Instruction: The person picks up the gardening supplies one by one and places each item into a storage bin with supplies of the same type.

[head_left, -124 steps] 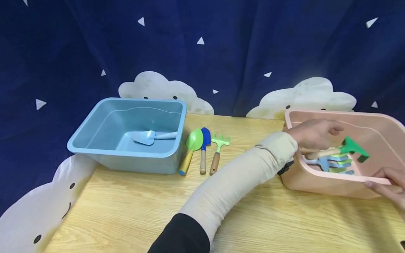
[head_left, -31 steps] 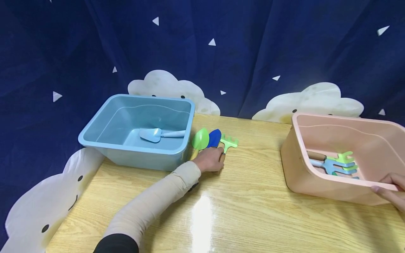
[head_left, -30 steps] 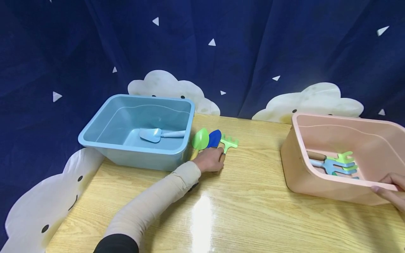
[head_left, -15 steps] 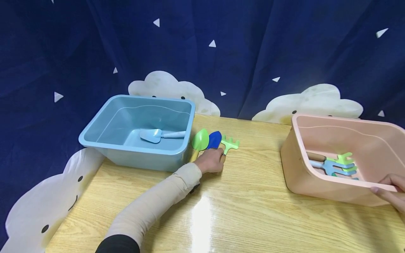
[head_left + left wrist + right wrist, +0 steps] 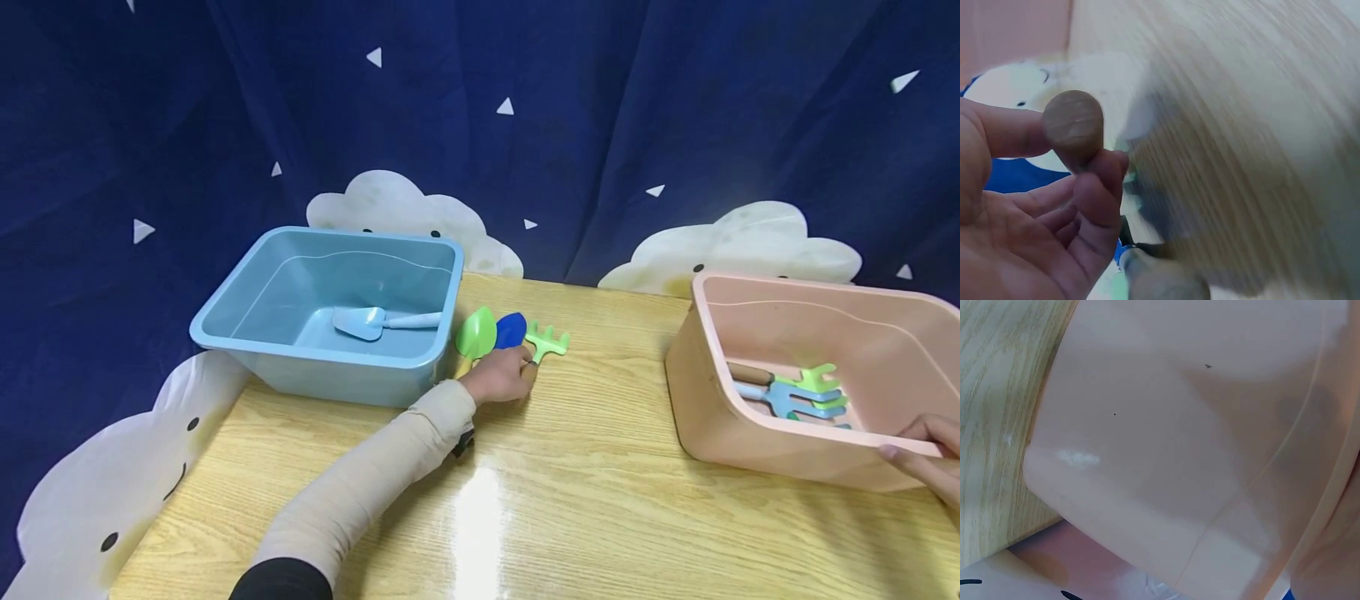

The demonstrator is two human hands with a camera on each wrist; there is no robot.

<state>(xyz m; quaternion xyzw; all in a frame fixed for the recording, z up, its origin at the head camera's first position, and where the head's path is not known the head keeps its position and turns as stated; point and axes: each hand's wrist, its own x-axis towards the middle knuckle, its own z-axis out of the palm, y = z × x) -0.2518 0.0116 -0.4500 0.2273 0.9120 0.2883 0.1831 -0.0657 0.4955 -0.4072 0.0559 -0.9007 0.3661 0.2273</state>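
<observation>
In the head view my left hand (image 5: 498, 377) pinches the brown wooden handle of a light green toy rake (image 5: 548, 340) by the table. The left wrist view shows that handle's round end (image 5: 1074, 122) between thumb and fingers. A blue toy shovel (image 5: 511, 331) lies just beside the hand, its handle mostly hidden behind it. Left of that is a light green toy shovel (image 5: 476, 332) with a yellow handle. At the far right my right hand (image 5: 933, 458) grips the front rim of a pink tub (image 5: 795, 454), thumb outside and fingers over the rim.
A light blue tub (image 5: 322, 373) stands at the left with a pale blue trowel (image 5: 360, 322) inside. In the pink tub lie a blue toy fork (image 5: 787, 397), a green rake (image 5: 819, 379) and a partly hidden green tool. A dark blue curtain (image 5: 570, 150) hangs behind the table.
My left hand has gone from the pink tub, leaving the dark green tool there, to the small tools and taken the green rake's handle. Over the last second it barely moves; the right hand stays.
</observation>
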